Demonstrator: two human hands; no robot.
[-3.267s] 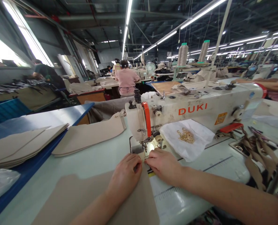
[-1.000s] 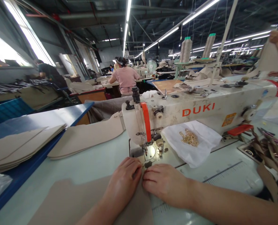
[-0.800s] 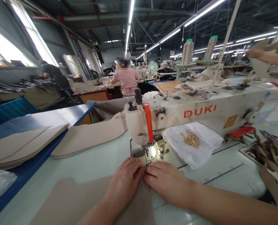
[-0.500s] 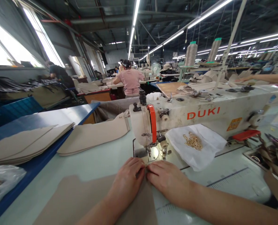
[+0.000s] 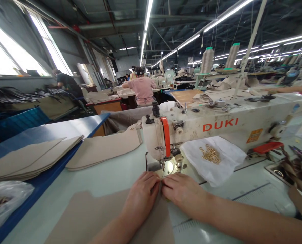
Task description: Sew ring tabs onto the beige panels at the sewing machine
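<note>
A large tan panel [image 5: 89,217] lies flat on the pale sewing table. My left hand [image 5: 142,198] rests on its far edge with the fingers curled down. My right hand [image 5: 185,195] lies beside it, fingertips pinched together at the same edge, just in front of the needle plate [image 5: 169,166]. Both hands press the panel edge; a small piece may sit under the fingertips, but it is hidden. The white DUKI sewing machine [image 5: 217,123] stands right behind the hands.
A white cloth [image 5: 227,159] with several gold metal rings [image 5: 210,154] lies under the machine arm. Stacked tan panels sit at left [image 5: 34,157] and centre [image 5: 105,149]. Tan straps [image 5: 297,173] pile at right. Other workers sit at tables behind.
Both hands have stayed pinched at the panel edge by the needle; the view has shifted slightly. A co-worker's raised arm and fabric at the far right have dropped lower.
</note>
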